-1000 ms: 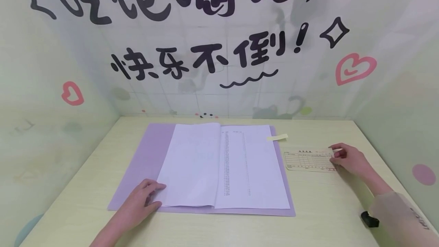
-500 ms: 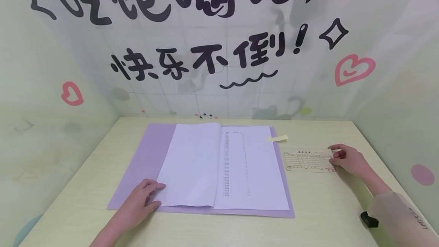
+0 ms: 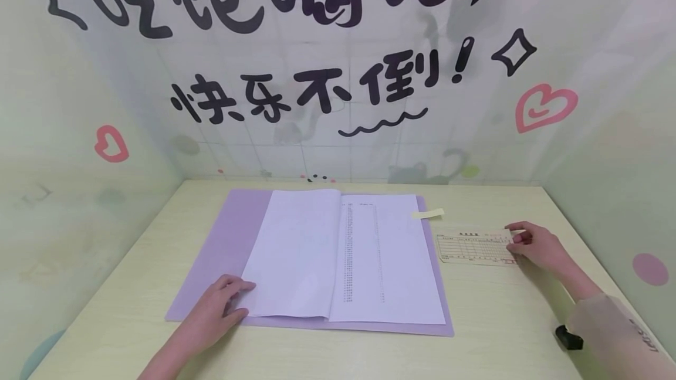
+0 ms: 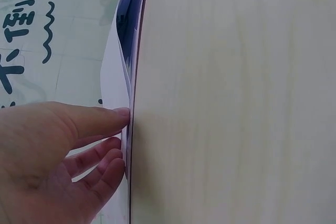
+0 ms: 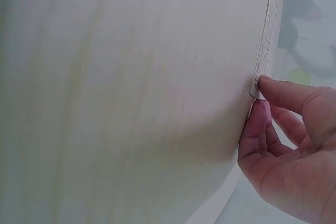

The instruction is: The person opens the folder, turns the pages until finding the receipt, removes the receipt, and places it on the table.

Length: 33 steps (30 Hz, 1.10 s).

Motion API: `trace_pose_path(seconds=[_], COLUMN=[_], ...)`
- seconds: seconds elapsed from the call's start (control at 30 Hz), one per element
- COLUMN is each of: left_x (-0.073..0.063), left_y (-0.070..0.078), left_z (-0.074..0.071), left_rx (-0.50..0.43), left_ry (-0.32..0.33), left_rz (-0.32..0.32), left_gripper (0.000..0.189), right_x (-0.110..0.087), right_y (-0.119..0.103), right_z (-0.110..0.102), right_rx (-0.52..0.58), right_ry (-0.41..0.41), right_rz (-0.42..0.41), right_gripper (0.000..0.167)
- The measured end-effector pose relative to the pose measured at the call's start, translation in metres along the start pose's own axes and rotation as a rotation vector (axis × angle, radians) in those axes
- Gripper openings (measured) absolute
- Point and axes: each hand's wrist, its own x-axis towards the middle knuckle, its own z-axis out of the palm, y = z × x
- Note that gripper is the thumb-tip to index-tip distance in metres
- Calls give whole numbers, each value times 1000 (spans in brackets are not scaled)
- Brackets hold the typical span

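A purple folder (image 3: 216,263) lies spread on the table with white sheets in it. Its left page (image 3: 296,251) is blank, and the right page (image 3: 406,263) carries printed columns. My left hand (image 3: 216,309) rests on the lower left corner of the blank page, thumb and fingertips touching it. The left wrist view shows that hand (image 4: 63,150) with thumb and fingers spaced apart on the sheets. Right of the folder is a printed receipt form (image 3: 472,246) with a ruled table. My right hand (image 3: 541,245) pinches its right end; the right wrist view shows the thumb on the form (image 5: 258,77).
A yellowish paper strip (image 3: 429,214) sticks out from the right page's upper edge. Under the right sleeve (image 3: 618,333) sits a small black object (image 3: 569,338). A printed curtain (image 3: 338,151) with large lettering closes off the table's back and sides.
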Motion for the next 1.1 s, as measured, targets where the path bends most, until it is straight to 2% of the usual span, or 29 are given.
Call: trace_pose_path(seconds=[0.8, 1.1], left_x=[4, 3], left_y=[0, 3], left_z=[0, -2], left_rx=[20, 109], left_ry=[32, 31], left_rz=[55, 39], left_gripper=[37, 35], right_x=[2, -4], right_y=[1, -1], right_z=[1, -2], right_rx=[-3, 10], right_ry=[5, 9], right_rz=[12, 2], right_gripper=[51, 52])
